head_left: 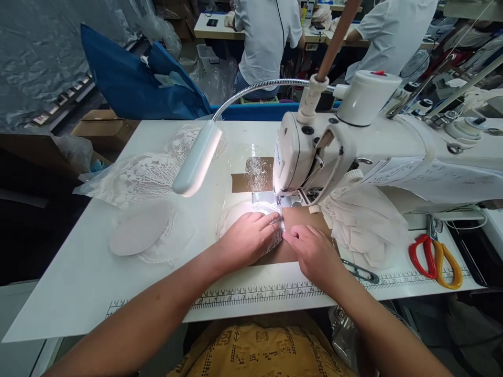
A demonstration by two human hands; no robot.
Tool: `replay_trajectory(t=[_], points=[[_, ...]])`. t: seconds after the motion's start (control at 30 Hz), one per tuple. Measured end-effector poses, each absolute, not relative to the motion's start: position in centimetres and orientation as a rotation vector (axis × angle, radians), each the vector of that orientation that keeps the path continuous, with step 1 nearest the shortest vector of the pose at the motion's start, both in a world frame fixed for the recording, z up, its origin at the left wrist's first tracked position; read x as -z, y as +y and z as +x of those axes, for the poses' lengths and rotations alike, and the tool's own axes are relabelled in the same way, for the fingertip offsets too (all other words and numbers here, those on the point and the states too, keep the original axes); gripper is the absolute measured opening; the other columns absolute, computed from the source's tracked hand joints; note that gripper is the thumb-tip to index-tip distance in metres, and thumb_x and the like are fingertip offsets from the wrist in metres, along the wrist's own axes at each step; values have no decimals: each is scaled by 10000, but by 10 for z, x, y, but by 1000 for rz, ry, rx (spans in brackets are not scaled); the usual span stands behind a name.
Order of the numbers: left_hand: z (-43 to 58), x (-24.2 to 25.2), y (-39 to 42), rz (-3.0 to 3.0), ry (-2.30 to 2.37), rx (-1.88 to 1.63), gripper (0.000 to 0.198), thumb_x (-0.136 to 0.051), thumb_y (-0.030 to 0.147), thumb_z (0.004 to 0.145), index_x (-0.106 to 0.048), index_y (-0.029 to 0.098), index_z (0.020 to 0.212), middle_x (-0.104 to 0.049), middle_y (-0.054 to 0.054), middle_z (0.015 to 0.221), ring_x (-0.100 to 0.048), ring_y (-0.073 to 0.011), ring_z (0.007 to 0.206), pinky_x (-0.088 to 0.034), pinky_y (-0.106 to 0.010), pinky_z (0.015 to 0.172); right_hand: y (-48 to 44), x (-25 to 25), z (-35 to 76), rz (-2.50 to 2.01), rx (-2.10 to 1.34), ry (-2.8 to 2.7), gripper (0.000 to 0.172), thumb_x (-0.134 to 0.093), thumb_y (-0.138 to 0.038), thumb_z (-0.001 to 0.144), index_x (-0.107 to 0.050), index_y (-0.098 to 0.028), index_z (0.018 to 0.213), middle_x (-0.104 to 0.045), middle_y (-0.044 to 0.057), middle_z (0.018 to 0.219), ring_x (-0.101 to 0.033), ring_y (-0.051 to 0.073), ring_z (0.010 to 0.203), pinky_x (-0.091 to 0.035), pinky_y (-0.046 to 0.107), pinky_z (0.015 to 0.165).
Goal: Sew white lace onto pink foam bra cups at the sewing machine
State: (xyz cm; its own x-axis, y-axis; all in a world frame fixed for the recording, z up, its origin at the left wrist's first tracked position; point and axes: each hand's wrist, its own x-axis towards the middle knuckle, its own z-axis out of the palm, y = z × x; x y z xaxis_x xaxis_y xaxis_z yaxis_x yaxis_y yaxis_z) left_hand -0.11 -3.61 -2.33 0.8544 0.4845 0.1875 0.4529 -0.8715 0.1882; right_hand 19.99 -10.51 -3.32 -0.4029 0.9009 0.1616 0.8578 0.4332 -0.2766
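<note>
A white lace piece lies under the lit needle area of the white sewing machine. My left hand rests on it, fingers stretched out flat and pointing to the presser foot. Close to the foot, my right hand is closed, thumb and forefinger pinching the right edge of the lace piece. Part of the lace is hidden beneath my left hand. Brown card covers the machine bed under my right hand.
Lace pieces and a pale oval pad lie left. A lamp overhangs the table. Pale fabric pieces, a dark thin tool and scissors lie right. A printed ruler runs along the front. Two people work behind.
</note>
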Motion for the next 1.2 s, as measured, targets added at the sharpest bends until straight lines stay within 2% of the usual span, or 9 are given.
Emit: replay_trajectory(t=[0.1,0.3,0.47,0.63,0.9,1.07,1.2], points=[[0,27,-31,2968,758,-304,401,-439,145,898,-540,48,1273,-541,-168,1334,-567,-243,884,-507,-380,724,-107,33,200,-1524,-207,-2407,398,-410,38,743,-659,-148,992,-581,60,841,-415,184,733,-311,290,667],[-1,29,-30,3059,707,-275,444,-471,100,808,-584,18,1229,-567,-181,1308,-576,-243,857,-509,-365,700,-106,31,200,-1531,-186,-2451,372,-412,43,734,-654,-153,937,-566,58,823,-398,180,717,-292,290,650],[-3,27,-28,3028,692,-267,472,-472,88,793,-573,14,1249,-561,-172,1317,-567,-257,897,-504,-372,730,-102,28,200,-1537,-207,-2494,373,-424,52,703,-649,-163,908,-544,43,780,-382,177,702,-272,292,624],[-5,27,-15,2999,653,-298,488,-471,80,787,-566,37,1264,-575,-176,1298,-568,-246,853,-495,-377,709,-92,24,200,-1513,-208,-2530,349,-423,24,757,-652,-169,937,-535,41,772,-372,176,693,-267,296,622],[-7,25,10,3020,639,-241,464,-491,76,807,-577,70,1263,-563,-150,1329,-560,-264,956,-500,-400,810,-72,14,192,-1693,-293,-2535,373,-438,4,776,-654,-192,1009,-562,46,813,-440,181,739,-267,304,604],[-8,24,19,2974,497,-351,330,-449,117,913,-633,146,1186,-620,-116,1257,-575,-244,1053,-487,-397,885,-64,17,189,-1768,-286,-2470,388,-441,-39,828,-643,-205,1114,-582,58,871,-496,189,774,-284,299,580],[-10,27,28,2967,416,-368,336,-431,106,922,-637,154,1183,-628,-96,1257,-587,-244,1063,-499,-390,861,-62,20,188,-1776,-259,-2451,429,-447,-37,829,-623,-215,1178,-596,67,916,-525,189,799,-312,292,587]])
